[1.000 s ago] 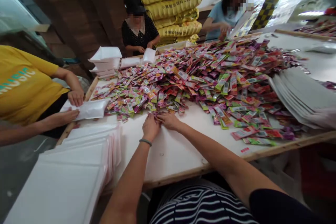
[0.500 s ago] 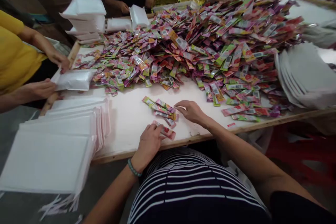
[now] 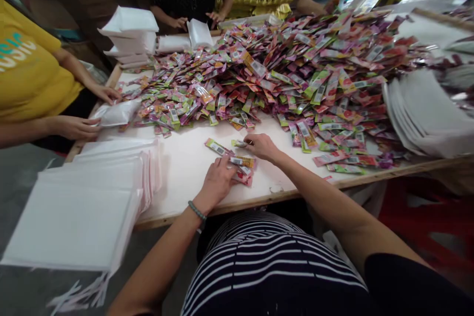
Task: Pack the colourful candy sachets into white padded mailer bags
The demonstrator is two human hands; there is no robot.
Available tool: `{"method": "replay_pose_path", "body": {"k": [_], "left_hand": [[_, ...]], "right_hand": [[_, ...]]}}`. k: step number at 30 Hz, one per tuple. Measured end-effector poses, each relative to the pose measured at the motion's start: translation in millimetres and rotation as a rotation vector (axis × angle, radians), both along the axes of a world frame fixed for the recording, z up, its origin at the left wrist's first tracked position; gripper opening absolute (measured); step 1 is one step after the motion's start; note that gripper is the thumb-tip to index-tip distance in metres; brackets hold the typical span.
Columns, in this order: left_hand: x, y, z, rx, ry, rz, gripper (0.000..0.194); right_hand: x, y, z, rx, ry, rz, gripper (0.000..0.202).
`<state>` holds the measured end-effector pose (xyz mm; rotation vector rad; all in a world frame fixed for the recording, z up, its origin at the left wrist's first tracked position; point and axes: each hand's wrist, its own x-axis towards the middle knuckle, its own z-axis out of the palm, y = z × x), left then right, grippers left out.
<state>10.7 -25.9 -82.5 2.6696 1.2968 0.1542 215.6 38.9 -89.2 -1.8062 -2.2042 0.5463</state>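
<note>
On the white tabletop in front of me lies a small group of stick sachets. My right hand [image 3: 263, 148] pinches a green-ended sachet [image 3: 239, 143] at its right end. My left hand [image 3: 217, 181] rests at the left of the group, fingers stretched over and touching sachets. Under and beside its fingertips are an orange-and-purple sachet [image 3: 242, 161] and a pink-red sachet [image 3: 244, 177], partly covered. Up and left of them a green sachet [image 3: 217, 147] lies apart from both hands. Behind, a large heap of similar sachets [image 3: 255, 79] spreads across the table.
White padded bags [image 3: 81, 207] are stacked at the left, overhanging the wooden table edge [image 3: 159, 221]. More white bags [image 3: 425, 108] stand right, others [image 3: 131, 29] back left. A person in yellow [image 3: 37, 69] handles a filled bag [image 3: 117, 112]; two people work across the table.
My right hand has closed on a sachet and shifted slightly left. My left hand has moved up and right onto the group, and the sachets there have drawn closer together.
</note>
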Motion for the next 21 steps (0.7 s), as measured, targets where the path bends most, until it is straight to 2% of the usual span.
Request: {"method": "replay_pose_path", "body": {"k": [3, 6, 8, 10, 13, 15, 16, 19, 21], "left_hand": [[4.4, 11.0, -0.9, 0.016, -0.038, -0.117, 0.021], [10.2, 12.7, -2.6, -0.059, -0.090, -0.205, 0.019], [10.6, 5.4, -5.0, -0.094, -0.167, -0.209, 0.019], [6.6, -4.2, -7.3, -0.088, -0.281, -0.193, 0.024], [-3.8, -7.8, -8.9, 0.025, -0.385, -0.052, 0.035], [-10.0, 2.4, -8.7, 0.093, -0.312, 0.046, 0.041], [-12.5, 10.5, -8.3, 0.096, -0.242, 0.049, 0.042], [-18.0, 37.9, -6.6, 0.035, -0.044, -0.070, 0.037], [-19.9, 51.9, -5.4, 0.015, -0.001, -0.140, 0.031]], "right_hand": [[10.6, -6.3, -6.8, 0.048, -0.002, -0.049, 0.023], [17.0, -14.9, -11.6, 0.017, 0.121, -0.151, 0.025], [21.7, -22.0, -13.2, -0.012, 0.225, -0.193, 0.027], [25.9, -29.8, -13.9, -0.022, 0.300, -0.180, 0.027], [27.5, -39.5, -14.8, -0.002, 0.308, -0.124, 0.027], [23.6, -43.9, -16.0, 0.010, 0.251, -0.082, 0.028], [20.2, -45.8, -16.6, 0.018, 0.206, -0.058, 0.028], [7.1, -54.1, -16.7, 0.050, 0.057, 0.038, 0.029], [-1.5, -62.8, -14.9, 0.076, -0.025, 0.099, 0.035]]}}
